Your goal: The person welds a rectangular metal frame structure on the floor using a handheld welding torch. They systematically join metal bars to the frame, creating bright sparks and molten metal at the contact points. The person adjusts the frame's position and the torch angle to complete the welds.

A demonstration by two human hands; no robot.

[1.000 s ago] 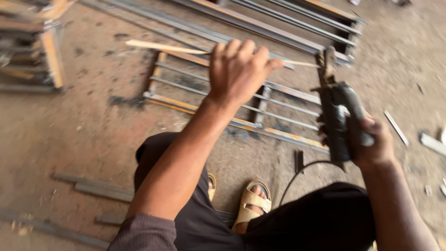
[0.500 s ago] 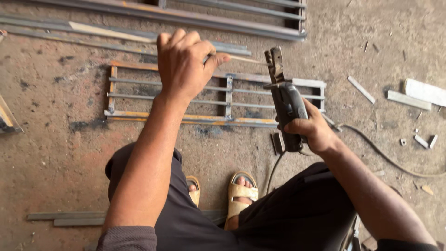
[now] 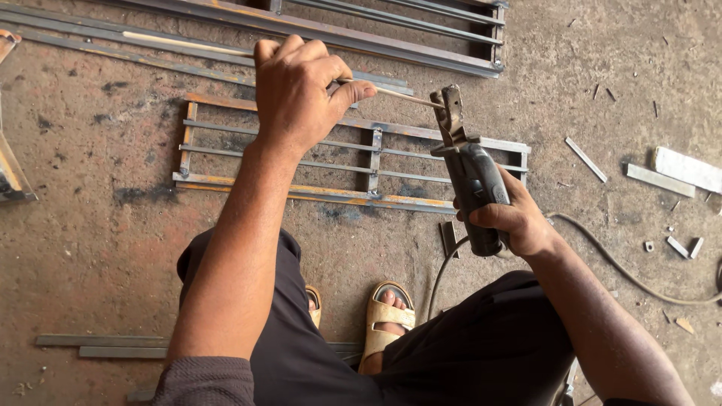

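View from above of a person crouched over a concrete floor (image 3: 90, 248). The left hand (image 3: 301, 90) is raised, its grip pinching a thin welding rod (image 3: 402, 96) between thumb and fingers; the rod runs rightward from the fingertips to the metal clamp at the far end of an electrode holder (image 3: 470, 180). Whether the rod tip is already seated in the clamp or only touching it cannot be told from this angle. The right hand (image 3: 515, 222) has its grip wrapped tight around the dark handle of the holder, which stands tilted with the clamp pointing away from the person. A cable (image 3: 624, 271) leaves the near end of the handle and curves off to the right across the floor. Under both hands lies a flat steel grille (image 3: 353, 162) of parallel bars, rusted along its near rail. A longer frame of bars (image 3: 361, 30) lies farther away. Short metal offcuts (image 3: 669, 177) are scattered on the right, flat strips (image 3: 98, 346) lie near left, and a sandalled foot (image 3: 387, 316) shows between the knees.
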